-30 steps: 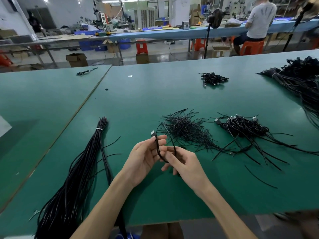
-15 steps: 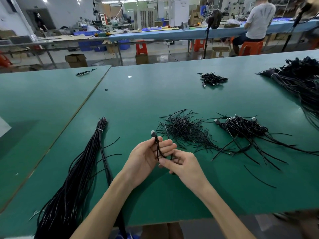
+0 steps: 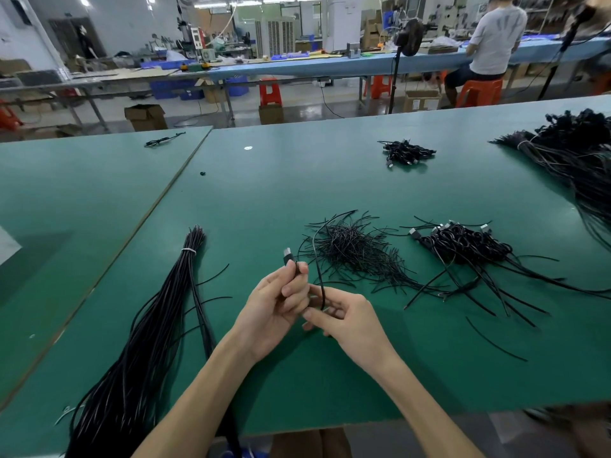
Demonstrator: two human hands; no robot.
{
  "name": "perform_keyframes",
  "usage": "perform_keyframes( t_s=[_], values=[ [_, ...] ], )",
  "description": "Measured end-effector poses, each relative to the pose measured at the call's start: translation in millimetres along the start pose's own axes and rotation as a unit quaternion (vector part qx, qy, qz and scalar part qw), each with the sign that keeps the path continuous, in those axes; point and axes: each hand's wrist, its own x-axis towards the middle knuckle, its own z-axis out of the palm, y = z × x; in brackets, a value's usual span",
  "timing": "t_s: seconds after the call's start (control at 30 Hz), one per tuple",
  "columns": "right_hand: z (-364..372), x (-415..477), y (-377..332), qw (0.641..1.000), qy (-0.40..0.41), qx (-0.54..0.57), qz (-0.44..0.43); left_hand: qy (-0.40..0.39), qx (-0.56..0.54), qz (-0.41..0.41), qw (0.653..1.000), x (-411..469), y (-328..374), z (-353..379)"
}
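Cable (image 3: 317, 262), gripped by left hand (image 3: 274, 309) and pinched by right hand (image 3: 344, 317), could snag where its loose end overhangs the ties (image 3: 357, 251).

On the green table (image 3: 297, 180), counting from its middle, a tied bundle of long black cables (image 3: 158, 325) lies at eight o'clock. Coiled cables (image 3: 463, 242) sit at three, a small cable pile (image 3: 406, 152) at two, and a heap of short ties (image 3: 353, 246) near centre.

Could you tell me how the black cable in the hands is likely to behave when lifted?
Probably floppy: the cable curves in a loose arc above the right hand. Likely light, since the left hand holds it with fingertips alone. Its plug looks rigid.
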Motion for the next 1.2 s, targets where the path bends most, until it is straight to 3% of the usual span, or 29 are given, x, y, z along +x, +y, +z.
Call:
perform_keyframes(
  t_s=[0.23, 0.43, 0.7, 0.93, 1.2],
  values=[
    [-1.1, -1.9, -3.7, 1.0, 0.005, 0.006, 0.009, -0.031, 0.008, 0.015, 0.999, -2.5, 0.7, 2.6],
    [-0.4, -1.8, -3.5, 1.0, 0.007, -0.012, 0.018, 0.013, -0.031, 0.015, 0.999, -2.3, -0.4, 4.7],
    [-1.7, -1.2, -3.9, 0.999, 0.024, -0.011, 0.021, -0.028, -0.062, 0.016, 0.998, -4.7, 5.0, 3.9],
    [-0.5, -0.4, -1.5, 0.999, 0.024, 0.004, 0.026, -0.011, -0.108, 0.032, 0.994, -3.6, 7.9, -0.9],
    [-3.4, -1.0, -1.9, 0.999, -0.01, 0.014, 0.034, 0.061, -0.113, 0.065, 0.99, -1.1, 9.5, -0.6]
  ],
)
